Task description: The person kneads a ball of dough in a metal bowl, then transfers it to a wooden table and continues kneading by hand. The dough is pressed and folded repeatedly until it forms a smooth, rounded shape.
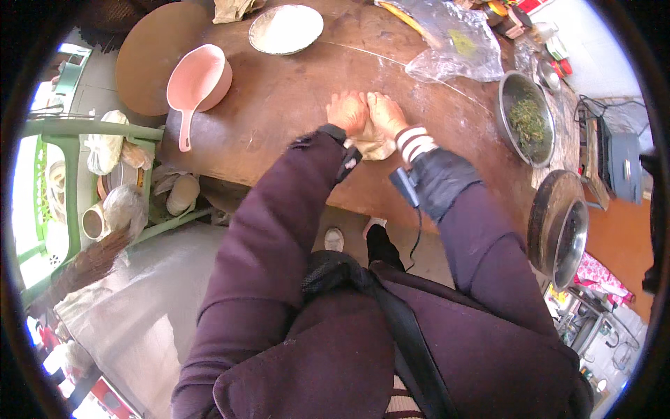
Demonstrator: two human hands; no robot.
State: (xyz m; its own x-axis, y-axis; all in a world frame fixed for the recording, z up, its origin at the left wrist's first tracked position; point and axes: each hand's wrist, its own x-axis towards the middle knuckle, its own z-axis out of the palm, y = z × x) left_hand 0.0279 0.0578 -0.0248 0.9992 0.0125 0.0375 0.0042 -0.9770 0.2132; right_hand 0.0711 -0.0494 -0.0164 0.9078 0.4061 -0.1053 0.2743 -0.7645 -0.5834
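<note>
A lump of pale dough (373, 148) lies on the brown wooden table (282, 118), partly covered by both hands. My left hand (347, 112) presses on its far left side with the fingers curled over. Right beside it, my right hand (386, 113) bears down on the dough's far right side, its fingers pointing away from me. The dough's near edge shows below my wrists. How far it reaches under the palms is hidden.
A pink plastic ladle (201, 78) and a bowl of white flour (287, 30) stand at the far left. Toward the right are a plastic bag (460, 47), a metal basin (503, 112) of chopped greens (527, 123), and a tilted metal bowl (570, 246) by a round wooden board (549, 209).
</note>
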